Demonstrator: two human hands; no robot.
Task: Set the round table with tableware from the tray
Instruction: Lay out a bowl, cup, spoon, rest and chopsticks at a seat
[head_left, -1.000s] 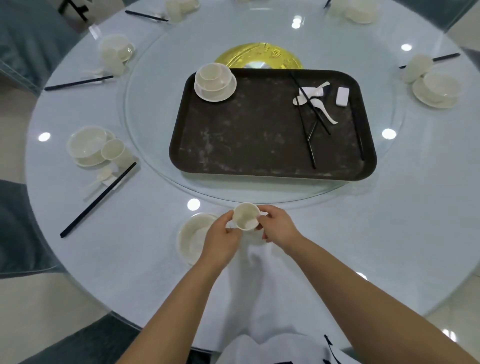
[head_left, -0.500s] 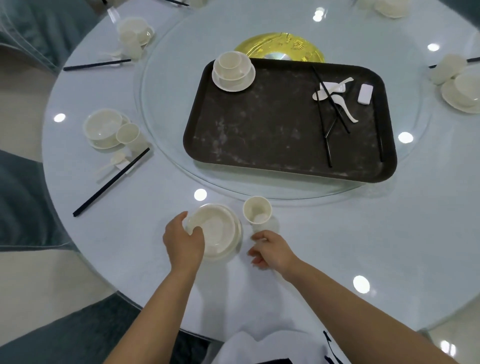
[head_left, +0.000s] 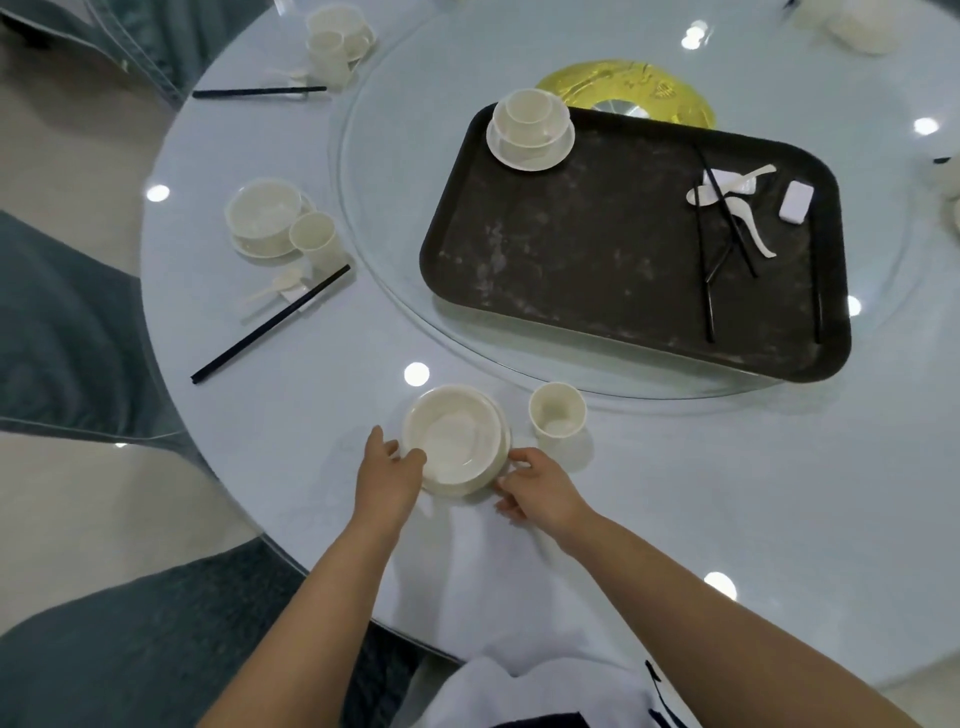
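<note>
Pale blue and glossy, the round desk (head_left: 675, 493) carries a glass turntable (head_left: 374, 249) with a dark brown tray (head_left: 597, 270) on it, well beyond both hands. At the near edge sits a cream bowl on a saucer (head_left: 454, 441), smooth and plain, shallow and wide-rimmed. The left hand (head_left: 389, 470) grips its left rim, thumb curled over the edge. The right hand (head_left: 535, 491) touches the saucer's right edge with bent fingertips; I cannot tell whether it pinches it or only rests against it. Just beyond the right hand stands a small cream cup (head_left: 557, 415), upright, handleless, just beside the bowl but apart from it.

On the tray, far ahead of the left hand, a stacked cup, bowl and saucer set (head_left: 530, 130) waits in the far left corner. Far ahead of the right hand lie black chopsticks (head_left: 719, 234), white spoons (head_left: 748, 218) and a white chopstick rest (head_left: 796, 201).

Off to the left of the left hand, 1 finished place setting (head_left: 275, 223) has bowl, cup, spoon and a pair of black chopsticks (head_left: 270, 325).
</note>
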